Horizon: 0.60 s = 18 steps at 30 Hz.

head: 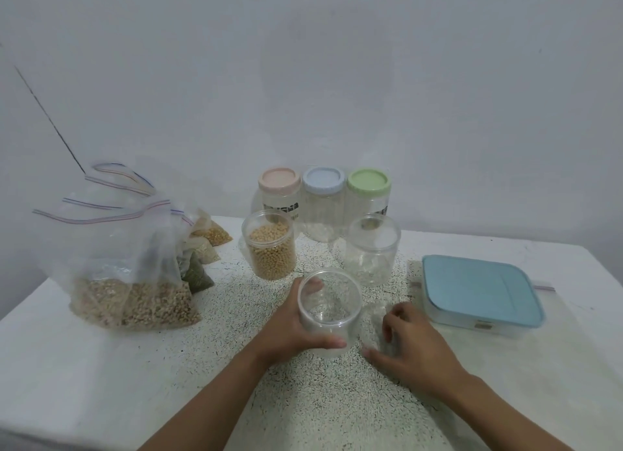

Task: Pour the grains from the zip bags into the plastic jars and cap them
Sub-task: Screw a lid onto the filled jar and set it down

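My left hand (296, 329) grips an empty clear plastic jar (330, 312) with no cap, standing near the table's middle. Just right of the jar, my right hand (408, 342) hovers with fingers loosely curled, holding nothing. Behind stand an uncapped jar of yellow beans (271, 248) and a second empty uncapped jar (372, 251). Three capped jars line the back: pink cap (279, 180), blue cap (323, 180), green cap (369, 182). Several zip bags of grains (131, 275) are piled at the left.
A shallow box with a blue lid (478, 288) lies at the right on the white speckled table (337, 400), with a flat zip bag (546, 287) beneath its far side. A plain wall rises right behind the table.
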Each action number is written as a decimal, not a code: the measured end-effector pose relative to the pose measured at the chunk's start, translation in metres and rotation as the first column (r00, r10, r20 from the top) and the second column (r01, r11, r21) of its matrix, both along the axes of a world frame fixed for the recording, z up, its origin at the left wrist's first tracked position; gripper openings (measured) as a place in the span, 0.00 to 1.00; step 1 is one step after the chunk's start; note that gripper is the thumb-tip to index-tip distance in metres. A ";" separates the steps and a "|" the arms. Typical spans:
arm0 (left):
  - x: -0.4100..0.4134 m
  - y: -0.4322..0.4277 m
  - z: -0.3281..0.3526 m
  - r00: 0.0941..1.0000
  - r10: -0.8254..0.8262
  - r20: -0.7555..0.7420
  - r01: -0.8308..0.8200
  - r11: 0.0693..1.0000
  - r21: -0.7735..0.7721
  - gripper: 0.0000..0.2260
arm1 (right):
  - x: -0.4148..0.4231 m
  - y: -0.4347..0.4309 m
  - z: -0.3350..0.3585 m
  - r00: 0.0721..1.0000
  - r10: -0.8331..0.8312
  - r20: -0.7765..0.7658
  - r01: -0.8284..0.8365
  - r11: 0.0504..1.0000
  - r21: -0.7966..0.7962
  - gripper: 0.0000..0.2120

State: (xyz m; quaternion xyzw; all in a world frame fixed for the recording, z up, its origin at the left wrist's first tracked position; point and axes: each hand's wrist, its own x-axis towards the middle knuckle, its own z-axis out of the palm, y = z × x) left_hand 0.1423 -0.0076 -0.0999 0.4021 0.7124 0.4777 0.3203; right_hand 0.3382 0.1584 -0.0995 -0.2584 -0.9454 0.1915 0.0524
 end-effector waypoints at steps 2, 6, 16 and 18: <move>0.000 0.000 0.006 0.998 -0.035 -0.058 0.033 0.998 -0.044 0.52 | -0.002 0.000 0.008 1.000 -0.015 -0.021 0.013 0.997 -0.073 0.21; -0.011 -0.012 0.023 0.981 -0.164 -0.100 0.147 0.976 -0.160 0.55 | -0.020 0.001 0.039 0.962 -0.122 -0.245 0.055 0.963 -0.265 0.12; -0.097 -0.092 0.102 0.896 0.179 -0.407 -0.184 0.983 0.028 0.06 | -0.112 -0.052 0.088 0.859 -0.012 -0.511 -0.104 0.975 -0.197 0.05; -0.123 -0.118 0.116 0.850 0.299 -0.434 -0.280 0.954 0.109 0.04 | -0.140 -0.067 0.097 0.871 0.036 -0.490 -0.138 0.975 -0.172 0.04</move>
